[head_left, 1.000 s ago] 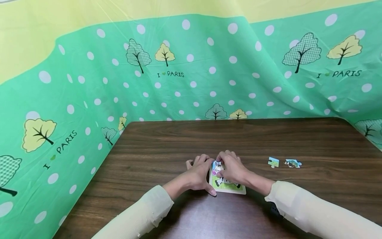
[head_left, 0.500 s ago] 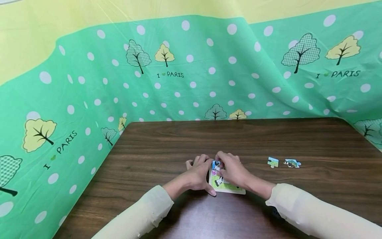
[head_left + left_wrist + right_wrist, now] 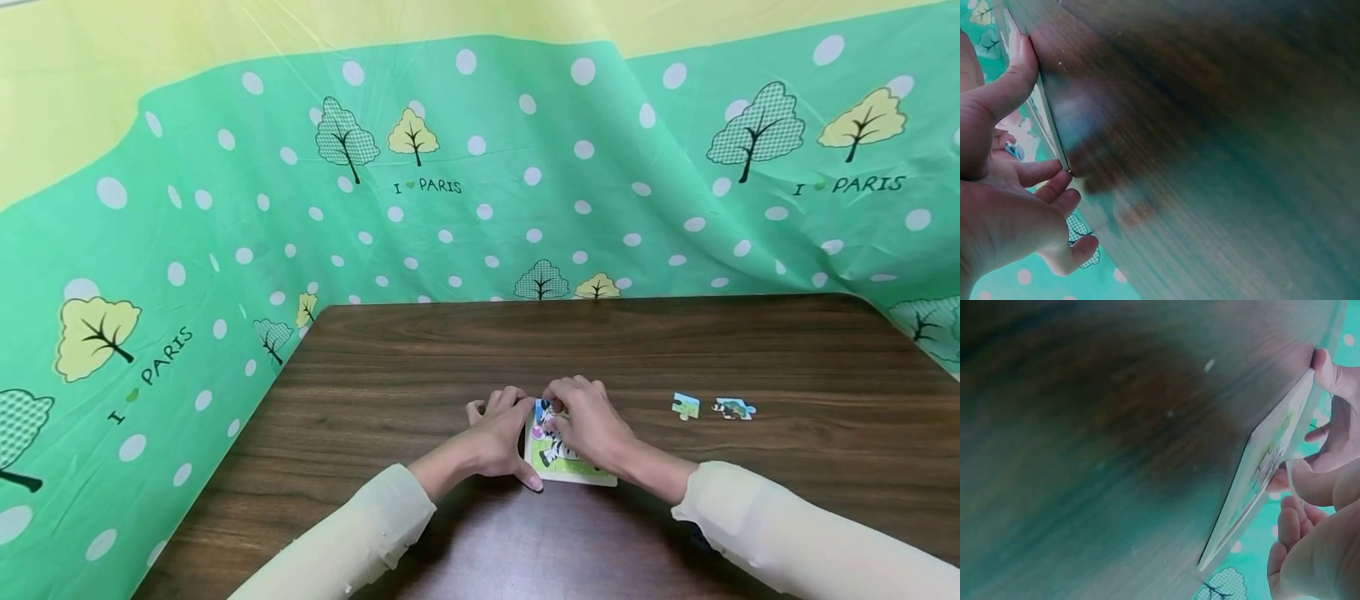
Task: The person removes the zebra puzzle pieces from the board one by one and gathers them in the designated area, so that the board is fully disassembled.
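The right hand (image 3: pixel 588 418) has its grip clamped on a puzzle piece (image 3: pixel 1015 151) over the puzzle board (image 3: pixel 576 477) at its far left, so best align edges before pressing, the left hand (image 3: pixel 495 437), fingers spread, bracing the board's left side.

Head cam fwd/down, wrist cams close
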A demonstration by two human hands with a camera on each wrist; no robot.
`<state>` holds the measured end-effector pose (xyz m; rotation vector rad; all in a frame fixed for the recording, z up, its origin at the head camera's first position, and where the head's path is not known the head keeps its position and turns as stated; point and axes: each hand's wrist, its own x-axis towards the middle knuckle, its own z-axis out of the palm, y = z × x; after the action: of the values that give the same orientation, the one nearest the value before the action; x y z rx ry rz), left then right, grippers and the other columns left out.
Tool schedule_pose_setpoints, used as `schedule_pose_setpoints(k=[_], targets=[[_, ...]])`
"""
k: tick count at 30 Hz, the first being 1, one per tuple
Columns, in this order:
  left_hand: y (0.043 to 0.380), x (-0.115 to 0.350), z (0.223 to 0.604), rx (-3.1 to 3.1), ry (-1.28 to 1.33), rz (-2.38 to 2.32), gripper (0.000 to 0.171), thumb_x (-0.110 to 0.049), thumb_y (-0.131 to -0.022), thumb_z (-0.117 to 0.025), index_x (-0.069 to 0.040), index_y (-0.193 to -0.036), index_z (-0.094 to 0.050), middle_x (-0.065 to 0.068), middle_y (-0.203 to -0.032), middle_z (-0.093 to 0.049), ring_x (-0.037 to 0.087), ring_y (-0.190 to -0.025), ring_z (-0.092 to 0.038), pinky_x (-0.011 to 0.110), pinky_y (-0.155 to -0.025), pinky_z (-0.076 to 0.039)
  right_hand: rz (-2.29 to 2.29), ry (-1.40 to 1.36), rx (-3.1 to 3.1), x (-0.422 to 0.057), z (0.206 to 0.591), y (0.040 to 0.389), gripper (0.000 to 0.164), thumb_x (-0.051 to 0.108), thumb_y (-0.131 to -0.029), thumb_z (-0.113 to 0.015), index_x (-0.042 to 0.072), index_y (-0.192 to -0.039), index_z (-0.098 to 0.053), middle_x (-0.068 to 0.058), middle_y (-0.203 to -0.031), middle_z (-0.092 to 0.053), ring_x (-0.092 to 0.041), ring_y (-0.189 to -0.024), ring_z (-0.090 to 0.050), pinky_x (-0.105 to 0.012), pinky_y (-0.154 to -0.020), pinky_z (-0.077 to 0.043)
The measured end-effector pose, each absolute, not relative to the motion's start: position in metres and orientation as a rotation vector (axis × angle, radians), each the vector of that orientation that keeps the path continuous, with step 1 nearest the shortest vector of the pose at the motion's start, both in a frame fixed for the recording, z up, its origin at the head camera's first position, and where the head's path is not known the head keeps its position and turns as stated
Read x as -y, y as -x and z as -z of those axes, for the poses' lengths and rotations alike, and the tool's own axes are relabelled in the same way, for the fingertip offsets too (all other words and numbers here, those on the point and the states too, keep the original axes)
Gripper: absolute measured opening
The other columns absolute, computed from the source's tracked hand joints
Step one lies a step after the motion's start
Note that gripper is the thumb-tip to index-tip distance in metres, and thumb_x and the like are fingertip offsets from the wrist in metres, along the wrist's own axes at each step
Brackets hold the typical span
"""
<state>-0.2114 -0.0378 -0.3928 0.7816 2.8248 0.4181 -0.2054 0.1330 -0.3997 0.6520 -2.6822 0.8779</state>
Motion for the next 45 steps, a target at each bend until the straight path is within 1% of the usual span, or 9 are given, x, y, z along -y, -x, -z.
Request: schedule_pose_setpoints(k=[2, 5, 9, 11, 18, 23, 30, 37, 45], targets=[[0.211, 0.038, 0.393, -2.822, -0.781, -0.419, 0.107, -0.047, -0.05, -0.092, -0.014, -0.14, -0.044, 0.002, -0.133, -0.041, 0.021, -0.123, -0.036, 0.054, -0.1, -0.025, -0.906, -0.628, 2.689, -0.137, 0.398, 0.205, 0.024, 0.002, -0.074, -0.079, 0.004, -0.095, -0.069, 0.003, -0.079, -0.06, -0.017, -0.079, -0.051, -0.038, -0.079, -0.033], [0.211, 0.038, 0.393, -2.822, -0.788, -0.426, 0.108, -0.046, -0.05, -0.092, -0.014, -0.141, -0.043, 0.002, -0.133, -0.041, 0.021, -0.123, -0.036, 0.054, -0.1, -0.024, -1.008, -0.587, 2.716, -0.148, 0.395, 0.205, 0.027, 0.002, -0.074, -0.079, 0.002, -0.099, -0.07, -0.001, -0.083, -0.062, -0.017, -0.08, -0.053, -0.037, -0.078, -0.041], [0.21, 0.037, 0.394, -2.83, -0.798, -0.444, 0.105, -0.044, -0.049, -0.093, -0.015, -0.138, -0.046, 0.002, -0.132, -0.042, 0.021, -0.122, -0.036, 0.055, -0.099, -0.024, -1.106, -0.513, 2.737, -0.175, 0.388, 0.207, 0.03, 0.003, -0.074, -0.079, 0.001, -0.102, -0.071, -0.002, -0.083, -0.062, -0.016, -0.077, -0.055, -0.028, -0.068, -0.048], [0.21, 0.037, 0.394, -2.835, -0.8, -0.451, 0.103, -0.043, -0.048, -0.093, -0.016, -0.136, -0.047, 0.002, -0.131, -0.042, 0.021, -0.121, -0.036, 0.055, -0.099, -0.024, -1.112, -0.473, 2.731, -0.194, 0.384, 0.209, 0.031, 0.005, -0.074, -0.08, 0.001, -0.103, -0.071, -0.002, -0.083, -0.063, -0.016, -0.076, -0.056, -0.025, -0.066, -0.049], [0.209, 0.037, 0.394, -2.841, -0.801, -0.449, 0.099, -0.043, -0.047, -0.093, -0.016, -0.132, -0.049, 0.002, -0.13, -0.043, 0.021, -0.121, -0.036, 0.055, -0.099, -0.024, -1.074, -0.262, 2.731, -0.275, 0.364, 0.206, 0.034, 0.018, -0.079, -0.079, 0.001, -0.107, -0.07, -0.007, -0.086, -0.067, -0.012, -0.071, -0.055, -0.023, -0.056, -0.044], [0.21, 0.037, 0.394, -2.837, -0.797, -0.454, 0.1, -0.043, -0.048, -0.093, -0.016, -0.133, -0.049, 0.001, -0.13, -0.042, 0.021, -0.121, -0.036, 0.055, -0.1, -0.023, -0.959, -0.141, 2.765, -0.327, 0.366, 0.201, 0.039, 0.03, -0.083, -0.076, 0.001, -0.109, -0.069, -0.008, -0.085, -0.065, -0.009, -0.068, -0.049, -0.023, -0.053, -0.04], [0.21, 0.037, 0.393, -2.844, -0.8, -0.445, 0.099, -0.044, -0.048, -0.093, -0.016, -0.132, -0.049, 0.001, -0.129, -0.042, 0.021, -0.121, -0.036, 0.055, -0.099, -0.024, -0.815, -0.102, 2.817, -0.376, 0.38, 0.196, 0.037, 0.026, -0.084, -0.075, -0.002, -0.108, -0.068, -0.005, -0.082, -0.065, -0.004, -0.064, -0.048, -0.022, -0.054, -0.037], [0.21, 0.037, 0.393, -2.84, -0.798, -0.445, 0.095, -0.043, -0.048, -0.093, -0.017, -0.129, -0.051, 0.002, -0.13, -0.042, 0.021, -0.121, -0.036, 0.055, -0.099, -0.024, -0.791, -0.014, 2.915, -0.403, 0.394, 0.201, 0.045, 0.031, -0.085, -0.074, -0.007, -0.108, -0.066, -0.005, -0.083, -0.065, -0.004, -0.064, -0.046, -0.024, -0.053, -0.037], [0.21, 0.037, 0.393, -2.837, -0.795, -0.448, 0.095, -0.043, -0.048, -0.093, -0.016, -0.129, -0.05, 0.001, -0.13, -0.042, 0.021, -0.121, -0.036, 0.054, -0.099, -0.024, -0.702, -0.086, 2.983, -0.42, 0.404, 0.206, 0.032, 0.017, -0.077, -0.079, -0.006, -0.098, -0.07, 0.0, -0.076, -0.063, -0.006, -0.064, -0.046, -0.023, -0.055, -0.037]])
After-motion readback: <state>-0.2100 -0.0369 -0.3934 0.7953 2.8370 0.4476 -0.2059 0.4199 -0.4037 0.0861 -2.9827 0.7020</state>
